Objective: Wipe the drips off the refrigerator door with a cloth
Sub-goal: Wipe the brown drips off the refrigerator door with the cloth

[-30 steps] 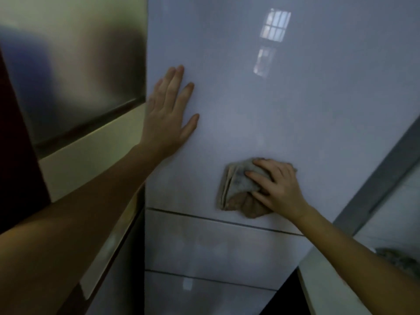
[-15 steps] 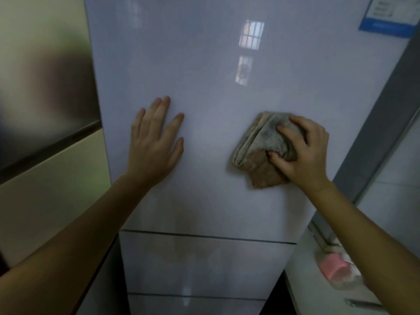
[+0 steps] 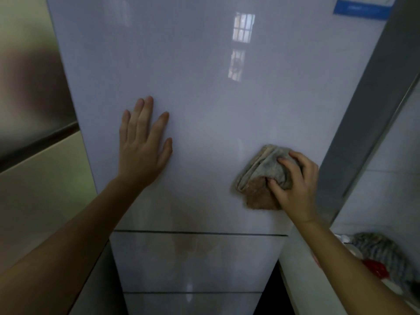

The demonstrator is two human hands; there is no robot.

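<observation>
Head view: the right hand [image 3: 295, 185] is clamped on the folded cloth [image 3: 261, 178], fingers [image 3: 283, 161] curled over its top, pressing it flat to the refrigerator door [image 3: 204, 87] at the right of the frame, close to the door's right edge and above the seam with the lower drawer [image 3: 195, 262]. The left hand [image 3: 143, 146] lies spread and flat on the door at centre left, fingers open, holding nothing, steadying. No clear drips show on the glossy upper panel; the dim light and reflections make it hard to tell. The wiping looks well under way, though faint smudgy marks near the seam and on the drawer front may be left. On the counter [image 3: 295, 258] at lower right sits another rag [image 3: 381, 251]

Against half a second back, the cloth has dropped lower and swung further right, while the left hand has barely shifted
</observation>
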